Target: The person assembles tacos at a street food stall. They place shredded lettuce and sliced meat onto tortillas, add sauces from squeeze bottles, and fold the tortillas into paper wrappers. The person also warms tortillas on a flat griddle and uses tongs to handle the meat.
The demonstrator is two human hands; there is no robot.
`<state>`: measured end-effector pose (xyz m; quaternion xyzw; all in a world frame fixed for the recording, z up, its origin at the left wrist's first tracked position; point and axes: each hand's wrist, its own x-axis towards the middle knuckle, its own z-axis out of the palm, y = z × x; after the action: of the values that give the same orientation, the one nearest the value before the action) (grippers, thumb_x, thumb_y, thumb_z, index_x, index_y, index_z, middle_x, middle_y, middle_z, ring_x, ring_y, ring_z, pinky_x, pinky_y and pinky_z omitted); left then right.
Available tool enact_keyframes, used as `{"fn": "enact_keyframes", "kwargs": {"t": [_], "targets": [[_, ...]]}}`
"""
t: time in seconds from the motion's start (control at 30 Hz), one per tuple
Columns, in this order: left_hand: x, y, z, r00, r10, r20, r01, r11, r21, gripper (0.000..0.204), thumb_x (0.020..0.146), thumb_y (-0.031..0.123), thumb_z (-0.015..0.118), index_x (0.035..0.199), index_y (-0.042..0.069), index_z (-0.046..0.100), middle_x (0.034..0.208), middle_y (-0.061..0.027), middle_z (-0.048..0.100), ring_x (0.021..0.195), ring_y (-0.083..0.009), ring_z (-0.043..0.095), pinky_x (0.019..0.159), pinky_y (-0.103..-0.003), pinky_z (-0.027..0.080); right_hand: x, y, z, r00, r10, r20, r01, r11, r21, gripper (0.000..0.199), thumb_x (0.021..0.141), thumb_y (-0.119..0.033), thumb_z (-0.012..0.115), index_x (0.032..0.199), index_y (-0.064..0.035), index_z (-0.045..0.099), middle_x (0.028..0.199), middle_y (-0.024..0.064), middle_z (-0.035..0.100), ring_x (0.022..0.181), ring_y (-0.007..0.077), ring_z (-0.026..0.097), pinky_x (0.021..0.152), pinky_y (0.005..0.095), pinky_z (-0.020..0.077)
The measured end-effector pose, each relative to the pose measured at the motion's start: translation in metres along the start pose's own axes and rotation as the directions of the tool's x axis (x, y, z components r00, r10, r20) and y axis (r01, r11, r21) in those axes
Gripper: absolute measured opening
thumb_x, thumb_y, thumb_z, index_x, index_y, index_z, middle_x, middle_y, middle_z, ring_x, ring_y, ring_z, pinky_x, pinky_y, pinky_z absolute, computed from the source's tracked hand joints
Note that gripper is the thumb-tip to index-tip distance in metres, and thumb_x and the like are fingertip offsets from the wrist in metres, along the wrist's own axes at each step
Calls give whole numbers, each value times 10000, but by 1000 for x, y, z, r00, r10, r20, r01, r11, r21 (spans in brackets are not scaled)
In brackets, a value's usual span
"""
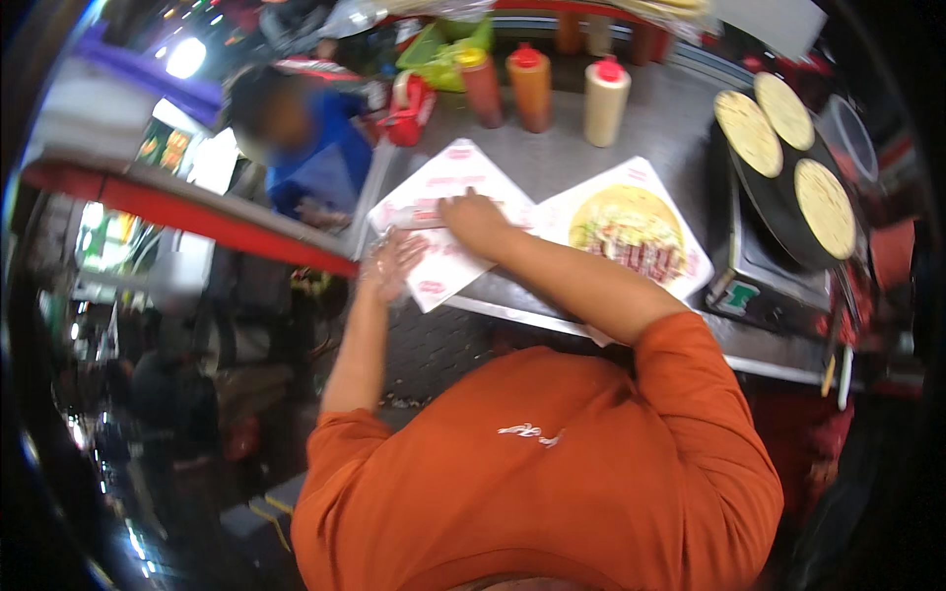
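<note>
A white paper sheet with red print (pixel 463 177) lies on the steel counter (pixel 680 118). My right hand (pixel 476 222) presses flat on this sheet near its middle. My left hand (pixel 390 266), in a clear plastic glove, rests at the sheet's left corner by the counter edge. To the right a second printed paper (pixel 690 217) carries an open tortilla with meat and toppings (pixel 631 231). I wear an orange shirt.
Three squeeze bottles (pixel 532 87) stand at the back of the counter. A round black griddle (pixel 788 212) on the right holds three tortillas (pixel 749 131). A person in blue (pixel 315 148) stands beyond the red counter rail (pixel 187 212).
</note>
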<state>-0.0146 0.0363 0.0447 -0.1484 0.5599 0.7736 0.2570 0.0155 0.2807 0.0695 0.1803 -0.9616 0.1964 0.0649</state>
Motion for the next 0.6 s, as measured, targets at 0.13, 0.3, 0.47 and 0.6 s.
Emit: {"fn": "enact_keyframes", "kwargs": {"t": [0.13,0.3,0.47,0.6], "targets": [[-29,-44,16,911,252,-328,-309,941,-135,465,1069,215,647,1387,-99,519,1400,-297,587,1296,-381,604,1087,-459,541,-34,-23,-14,994,-85,62,84,996,10,301,909,-94,600,1186,19,630,1031,189,709,993,379,665,841,476,577],[-57,-41,4,556,758,341,-599,81,797,392,1008,205,714,1332,-8,655,1301,-196,693,1120,-369,666,995,-444,532,-44,-35,-28,989,-151,-5,148,979,-141,339,902,-95,584,1205,32,667,1160,172,670,1142,369,610,1038,513,468],[-17,3,-20,336,502,797,-715,-414,563,445,914,256,789,1304,63,694,1219,-115,732,1065,-339,684,932,-464,545,-37,-23,-32,989,-112,101,118,992,-47,355,903,-97,603,1232,18,668,1172,170,685,1178,333,608,1117,491,374],[25,36,-16,306,324,895,-871,-284,401,289,967,330,723,1135,96,723,1088,-95,730,1038,-319,689,913,-474,537,3,-3,-27,987,137,-80,-141,989,-51,310,946,-137,642,1228,-8,660,1068,160,725,1130,331,644,1073,512,391]]}}
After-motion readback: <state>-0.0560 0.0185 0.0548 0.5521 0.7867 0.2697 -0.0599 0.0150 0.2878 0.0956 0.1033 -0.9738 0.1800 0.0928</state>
